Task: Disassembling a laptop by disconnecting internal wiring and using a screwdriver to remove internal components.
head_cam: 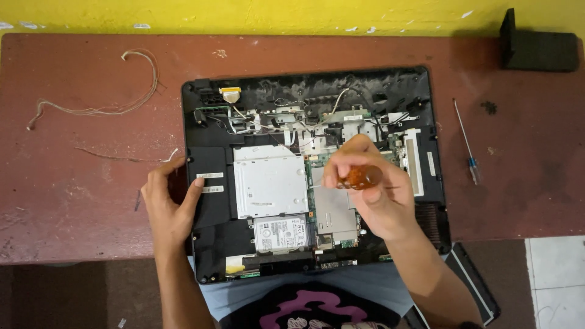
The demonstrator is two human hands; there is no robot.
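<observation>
An opened black laptop base [207,213] lies on a reddish-brown table [73,201], with its circuit board, a silver optical drive [268,183] and a hard drive [280,234] exposed. My left hand [167,204] grips the laptop's left edge, thumb resting on the black panel. My right hand [372,195] hovers over the middle of the board, closed around the amber handle of a screwdriver [361,176] whose tip points down toward the board; the shaft is hidden by my fingers.
A second thin screwdriver [468,146] with a blue tip lies right of the laptop. Loose thin cables [97,109] lie at the left. A black block [536,45] sits at the far right corner. The yellow wall borders the table's back edge.
</observation>
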